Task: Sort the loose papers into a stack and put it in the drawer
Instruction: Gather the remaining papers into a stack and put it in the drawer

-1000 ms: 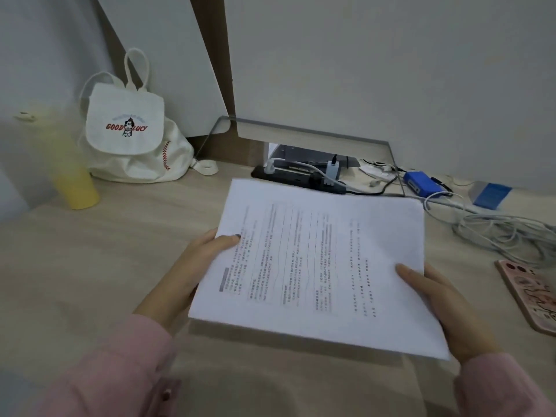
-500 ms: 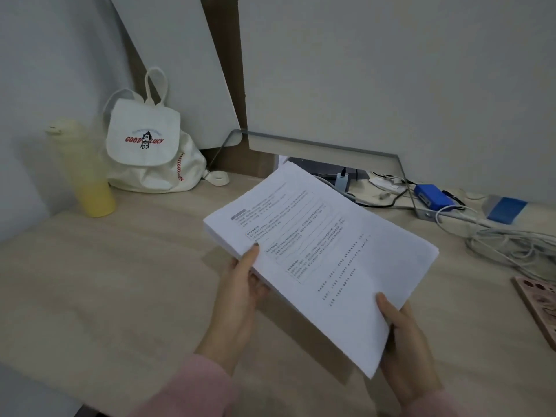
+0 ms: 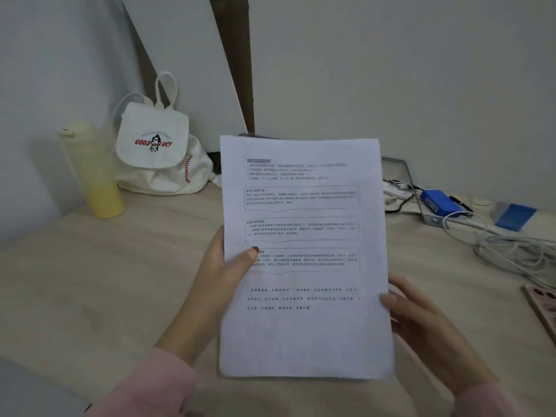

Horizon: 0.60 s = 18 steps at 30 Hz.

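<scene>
I see the left hand (image 3: 219, 275) and right hand (image 3: 421, 320) each pinching a side of the papers (image 3: 304, 332). Far left, the bag (image 3: 159, 164) is flapped over, contents hidden. The print is blurred.

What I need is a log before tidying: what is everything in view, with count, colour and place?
papers: one stack, white with print, held over the desk, centre
desk: one, light wood, below everything
bottle: one, yellow, back left on the desk
bag: one, white with red lettering, right of the bottle, by the wall
board: one, white, leaning behind the bag
box: one, blue, back right
cables: a bundle, white and grey, right side
phone: one, pink, cut off at the right edge
left hand: pink sleeve, grips the papers' left edge, thumb on front
right hand: pink sleeve, holds the right edge
</scene>
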Each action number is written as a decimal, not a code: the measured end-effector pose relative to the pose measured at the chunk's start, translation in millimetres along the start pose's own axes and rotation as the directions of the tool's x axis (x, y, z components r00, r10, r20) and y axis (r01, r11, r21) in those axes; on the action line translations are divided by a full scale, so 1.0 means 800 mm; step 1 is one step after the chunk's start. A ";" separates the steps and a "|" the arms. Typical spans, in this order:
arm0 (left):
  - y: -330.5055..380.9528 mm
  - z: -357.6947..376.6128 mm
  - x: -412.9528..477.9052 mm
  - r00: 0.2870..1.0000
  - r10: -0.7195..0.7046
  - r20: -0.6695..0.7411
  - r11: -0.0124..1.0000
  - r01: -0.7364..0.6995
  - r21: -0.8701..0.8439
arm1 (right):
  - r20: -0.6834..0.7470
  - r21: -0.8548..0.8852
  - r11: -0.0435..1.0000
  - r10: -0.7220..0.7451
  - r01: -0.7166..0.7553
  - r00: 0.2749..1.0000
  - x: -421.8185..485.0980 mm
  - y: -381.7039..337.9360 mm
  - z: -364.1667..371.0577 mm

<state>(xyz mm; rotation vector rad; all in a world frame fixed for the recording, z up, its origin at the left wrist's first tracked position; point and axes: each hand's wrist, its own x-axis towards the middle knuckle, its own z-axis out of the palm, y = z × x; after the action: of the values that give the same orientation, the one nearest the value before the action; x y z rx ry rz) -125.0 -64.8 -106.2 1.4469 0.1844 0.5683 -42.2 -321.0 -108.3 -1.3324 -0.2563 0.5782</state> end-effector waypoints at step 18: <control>-0.027 0.030 -0.027 0.968 0.175 -0.180 0.981 -0.157 0.114 | -0.345 -0.146 0.951 -0.308 0.273 0.887 0.013 0.032 0.052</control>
<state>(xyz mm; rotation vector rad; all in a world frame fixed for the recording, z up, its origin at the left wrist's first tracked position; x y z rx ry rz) -127.2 -97.0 -128.9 1.5125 0.2455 0.8456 -60.3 -278.0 -124.5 -1.4308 -0.1741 0.0591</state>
